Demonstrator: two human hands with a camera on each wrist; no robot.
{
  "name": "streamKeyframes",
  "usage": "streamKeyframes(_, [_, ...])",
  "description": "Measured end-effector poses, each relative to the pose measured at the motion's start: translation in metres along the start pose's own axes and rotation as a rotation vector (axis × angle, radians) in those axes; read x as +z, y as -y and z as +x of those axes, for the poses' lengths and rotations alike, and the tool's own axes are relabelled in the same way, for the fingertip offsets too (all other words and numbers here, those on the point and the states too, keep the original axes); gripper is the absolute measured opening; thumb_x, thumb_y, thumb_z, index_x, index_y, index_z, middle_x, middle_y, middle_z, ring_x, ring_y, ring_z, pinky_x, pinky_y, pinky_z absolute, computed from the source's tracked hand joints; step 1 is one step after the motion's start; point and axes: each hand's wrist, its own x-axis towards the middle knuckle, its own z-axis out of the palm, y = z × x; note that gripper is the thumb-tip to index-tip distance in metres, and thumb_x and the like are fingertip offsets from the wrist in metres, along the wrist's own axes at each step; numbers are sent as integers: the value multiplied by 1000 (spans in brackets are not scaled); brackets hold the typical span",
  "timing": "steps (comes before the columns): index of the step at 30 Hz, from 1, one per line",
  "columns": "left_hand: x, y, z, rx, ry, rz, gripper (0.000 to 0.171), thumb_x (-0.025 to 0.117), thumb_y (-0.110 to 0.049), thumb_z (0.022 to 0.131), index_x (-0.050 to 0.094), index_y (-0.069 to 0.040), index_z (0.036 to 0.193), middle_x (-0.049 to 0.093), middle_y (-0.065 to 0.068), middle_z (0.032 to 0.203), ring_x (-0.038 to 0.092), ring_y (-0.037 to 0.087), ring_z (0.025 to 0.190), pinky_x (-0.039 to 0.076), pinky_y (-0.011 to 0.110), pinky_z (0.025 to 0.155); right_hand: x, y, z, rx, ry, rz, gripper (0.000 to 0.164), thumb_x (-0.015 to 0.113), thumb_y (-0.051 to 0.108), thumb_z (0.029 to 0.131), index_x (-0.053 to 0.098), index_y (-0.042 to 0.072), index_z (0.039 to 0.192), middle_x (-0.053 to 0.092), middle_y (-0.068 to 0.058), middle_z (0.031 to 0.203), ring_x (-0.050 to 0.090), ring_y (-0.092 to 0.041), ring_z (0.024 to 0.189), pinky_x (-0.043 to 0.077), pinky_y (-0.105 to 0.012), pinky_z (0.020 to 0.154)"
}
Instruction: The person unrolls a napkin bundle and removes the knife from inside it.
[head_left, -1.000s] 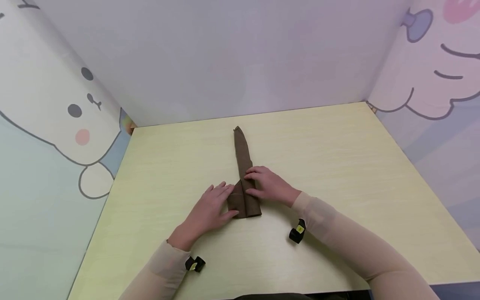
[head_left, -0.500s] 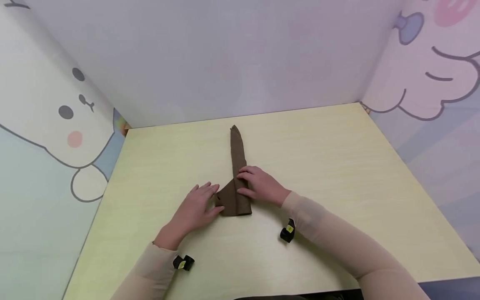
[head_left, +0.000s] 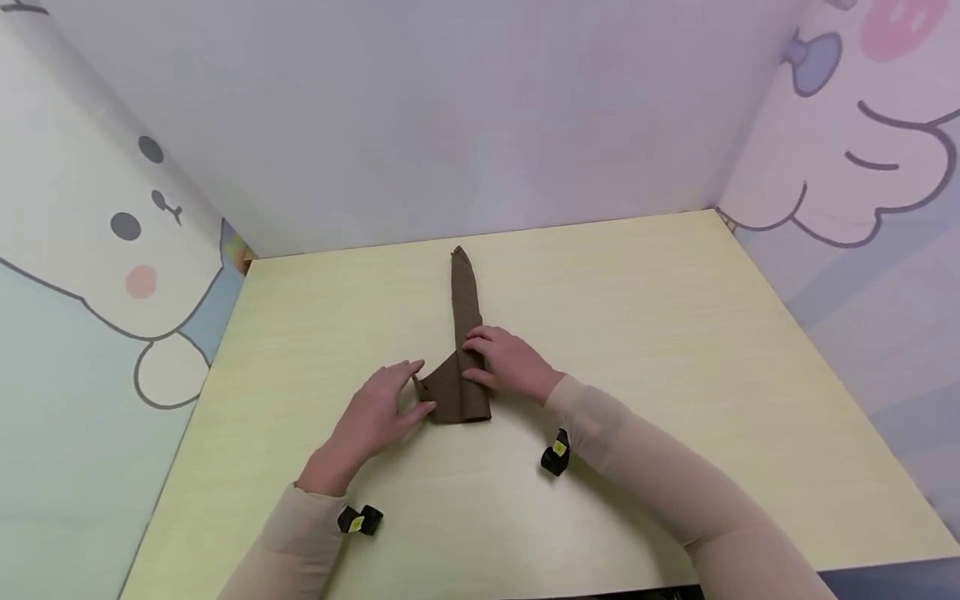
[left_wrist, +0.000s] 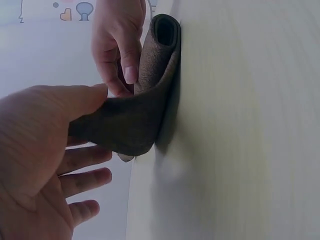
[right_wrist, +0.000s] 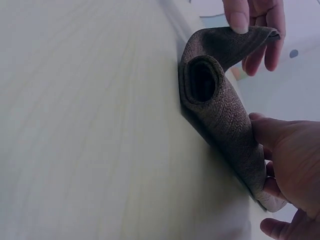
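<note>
A brown cloth (head_left: 466,304), rolled into a long narrow tube, lies on the table with its far end tapering to a tip. At its near end the tube is hollow, as the right wrist view shows with the spiral of the cloth roll (right_wrist: 225,102). My left hand (head_left: 372,408) pinches the loose flap (left_wrist: 127,120) between thumb and fingers, raising its edge off the table. Around the middle of the roll, my right hand (head_left: 516,363) holds on from the right side, thumb nearer me and fingertips over the top.
A pale wood-look table (head_left: 615,333) lies under the cloth. Low walls (head_left: 465,117) with printed cartoon figures border it at the back and sides. Each wrist carries a small black camera (head_left: 555,454).
My left hand has drawn the flap outward to the left and lifted its edge, so more flat cloth shows beside the roll. My right hand keeps its place on the roll.
</note>
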Motion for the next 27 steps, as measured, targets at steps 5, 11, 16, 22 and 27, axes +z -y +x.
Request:
streamKeyframes(5, [-3, -2, 2, -32, 6, -6, 59, 71, -33, 88, 52, -4, 136, 60, 13, 128, 55, 30, 118, 44, 45, 96, -1, -1, 0, 15, -2, -6, 43, 70, 38, 88, 66, 7, 118, 57, -8, 125, 56, -24, 113, 45, -36, 95])
streamKeyframes(11, [3, -1, 3, -60, 23, 80, 48, 71, -30, 88, 62, 0, 124, 63, 16, 118, 58, 32, 112, 47, 46, 91, -1, -1, 2, -5, -5, -11, 42, 72, 38, 87, 66, 7, 115, 58, -9, 123, 57, -24, 111, 46, -36, 93])
streamKeyframes(16, [9, 0, -2, -123, 88, 134, 45, 68, -31, 90, 65, 3, 119, 65, 16, 109, 59, 31, 104, 48, 45, 87, 5, 2, 3, -20, 14, -28, 43, 70, 40, 88, 66, 9, 117, 58, -7, 124, 57, -22, 111, 47, -34, 92])
streamKeyframes(22, [15, -2, -3, -160, 123, 139, 45, 67, -32, 91, 66, 3, 117, 63, 12, 103, 60, 27, 95, 49, 42, 82, 6, 5, 3, -10, 25, -35, 44, 70, 40, 88, 65, 9, 118, 57, -6, 125, 57, -20, 112, 47, -33, 92])
streamKeyframes(27, [17, -2, 2, -115, 119, 159, 38, 70, -30, 89, 69, 1, 110, 58, 6, 92, 57, 23, 86, 48, 38, 75, 1, 3, 2, 0, 13, -38, 44, 72, 38, 87, 66, 7, 117, 58, -7, 124, 58, -21, 111, 46, -33, 93])
